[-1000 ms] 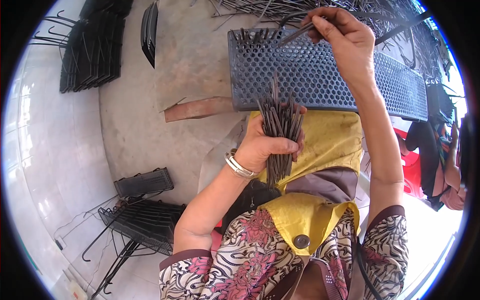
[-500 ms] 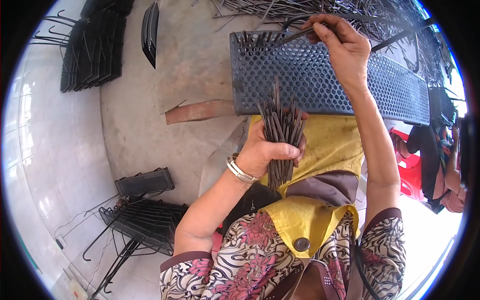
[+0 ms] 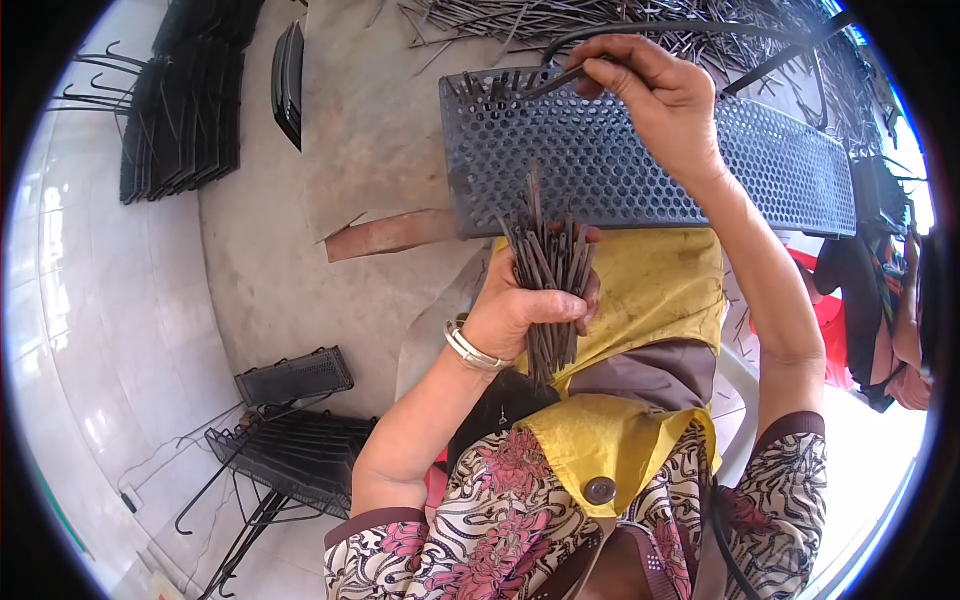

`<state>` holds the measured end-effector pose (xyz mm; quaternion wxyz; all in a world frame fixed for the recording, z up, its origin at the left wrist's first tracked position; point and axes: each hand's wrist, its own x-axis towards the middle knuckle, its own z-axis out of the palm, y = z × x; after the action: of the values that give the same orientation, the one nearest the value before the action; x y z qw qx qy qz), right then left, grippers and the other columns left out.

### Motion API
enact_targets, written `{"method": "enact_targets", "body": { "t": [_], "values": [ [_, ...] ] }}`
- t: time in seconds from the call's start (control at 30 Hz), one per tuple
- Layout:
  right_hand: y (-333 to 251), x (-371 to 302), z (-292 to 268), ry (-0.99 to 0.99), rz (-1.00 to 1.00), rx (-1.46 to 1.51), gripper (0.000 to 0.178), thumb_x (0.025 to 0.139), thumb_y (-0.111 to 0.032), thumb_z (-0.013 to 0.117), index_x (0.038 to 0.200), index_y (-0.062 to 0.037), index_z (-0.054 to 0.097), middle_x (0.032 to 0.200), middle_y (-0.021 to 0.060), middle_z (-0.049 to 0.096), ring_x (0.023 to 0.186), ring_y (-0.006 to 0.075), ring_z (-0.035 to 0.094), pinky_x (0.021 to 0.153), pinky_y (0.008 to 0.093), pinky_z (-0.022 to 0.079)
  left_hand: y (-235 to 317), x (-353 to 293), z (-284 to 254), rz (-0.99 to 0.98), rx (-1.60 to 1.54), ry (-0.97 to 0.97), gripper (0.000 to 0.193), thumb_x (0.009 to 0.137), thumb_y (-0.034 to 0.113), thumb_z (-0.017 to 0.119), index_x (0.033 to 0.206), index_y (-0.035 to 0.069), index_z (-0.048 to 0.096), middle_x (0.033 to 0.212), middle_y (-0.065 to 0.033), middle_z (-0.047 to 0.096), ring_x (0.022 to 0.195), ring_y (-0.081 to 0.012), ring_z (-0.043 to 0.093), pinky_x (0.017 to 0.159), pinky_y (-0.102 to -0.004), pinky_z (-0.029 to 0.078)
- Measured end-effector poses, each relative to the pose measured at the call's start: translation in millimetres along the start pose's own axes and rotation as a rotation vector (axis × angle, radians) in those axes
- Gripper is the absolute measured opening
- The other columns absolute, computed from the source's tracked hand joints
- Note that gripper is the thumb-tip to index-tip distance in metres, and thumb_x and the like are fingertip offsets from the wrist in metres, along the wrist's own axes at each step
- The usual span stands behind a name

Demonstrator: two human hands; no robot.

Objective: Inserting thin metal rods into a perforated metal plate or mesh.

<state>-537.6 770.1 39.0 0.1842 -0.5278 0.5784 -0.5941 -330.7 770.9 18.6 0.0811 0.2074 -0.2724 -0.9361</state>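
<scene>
A bundle of thin dark strips (image 3: 548, 265) stands upright in my left hand (image 3: 515, 312), its fingers wrapped round the middle of the bundle. Beyond it lies a dark perforated panel (image 3: 600, 150) with rows of round holes, over the yellow apron (image 3: 650, 280). Short strip ends (image 3: 500, 86) stick up in a row near the panel's far left corner. My right hand (image 3: 665, 115) is above the panel's far edge, thumb and fingers pinched on one thin dark strip (image 3: 555, 84). That strip slants left toward the row of ends; whether its tip touches the panel I cannot tell.
A pile of loose strips (image 3: 510, 25) spreads over the floor beyond the panel. Stacked black racks (image 3: 185, 120) stand at the far left, more racks (image 3: 280, 450) at the near left. A reddish-brown flat piece (image 3: 390, 235) lies beside the panel. Another person (image 3: 870, 310) sits at right.
My right hand and its strip have shifted slightly left and down in view, as has the panel. My left hand still grips the bundle.
</scene>
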Motion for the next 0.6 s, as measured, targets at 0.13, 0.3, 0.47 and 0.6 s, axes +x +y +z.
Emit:
{"method": "enact_targets", "body": {
  "t": [0.13, 0.3, 0.47, 0.6],
  "values": [
    [0, -1, 3, 0.072, 0.124, 0.064, 0.014, 0.082, -0.003, 0.052, 0.094, 0.0038, 0.058, 0.083, 0.005, 0.061, 0.069, 0.0101, 0.059, 0.064, 0.0214, 0.049, 0, 0, 0, -0.004, 0.001, 0.001, 0.061, 0.055, 0.004, 0.065, 0.112, -0.001, 0.042, 0.069, -0.0105, 0.052, 0.059, -0.0196, 0.052, 0.055, -0.0316, 0.043],
    [-9, 8, 17, -0.055, -0.052, -0.258, 0.013, 0.081, -0.004, 0.053, 0.091, 0.003, 0.058, 0.077, 0.0072, 0.062, 0.065, 0.0106, 0.059, 0.061, 0.0219, 0.048, -1, 0, -2, 0.021, -0.047, -0.026, 0.057, 0.057, 0.001, 0.065, 0.11, -0.002, 0.044, 0.071, -0.0098, 0.055, 0.061, -0.0171, 0.055, 0.055, -0.0272, 0.046],
    [-9, 30, 20, -0.192, -0.213, -0.648, 0.016, 0.078, -0.01, 0.055, 0.087, 0.0021, 0.059, 0.065, 0.0151, 0.058, 0.057, 0.0196, 0.058, 0.054, 0.0281, 0.045, 0, 2, -2, 0.018, -0.051, -0.032, 0.056, 0.057, -0.001, 0.064, 0.11, -0.002, 0.044, 0.071, -0.0098, 0.055, 0.061, -0.0173, 0.055, 0.054, -0.0272, 0.046],
    [-14, 33, 20, -0.323, -0.219, -0.785, 0.005, 0.066, 0.007, 0.057, 0.069, 0.0037, 0.055, 0.059, 0.0155, 0.054, 0.051, 0.03, 0.052, 0.048, 0.032, 0.043, 0, 2, -2, 0.021, -0.056, -0.04, 0.056, 0.057, -0.003, 0.063, 0.11, -0.002, 0.044, 0.07, -0.0098, 0.055, 0.06, -0.0174, 0.055, 0.054, -0.0273, 0.046]
  ]
}}
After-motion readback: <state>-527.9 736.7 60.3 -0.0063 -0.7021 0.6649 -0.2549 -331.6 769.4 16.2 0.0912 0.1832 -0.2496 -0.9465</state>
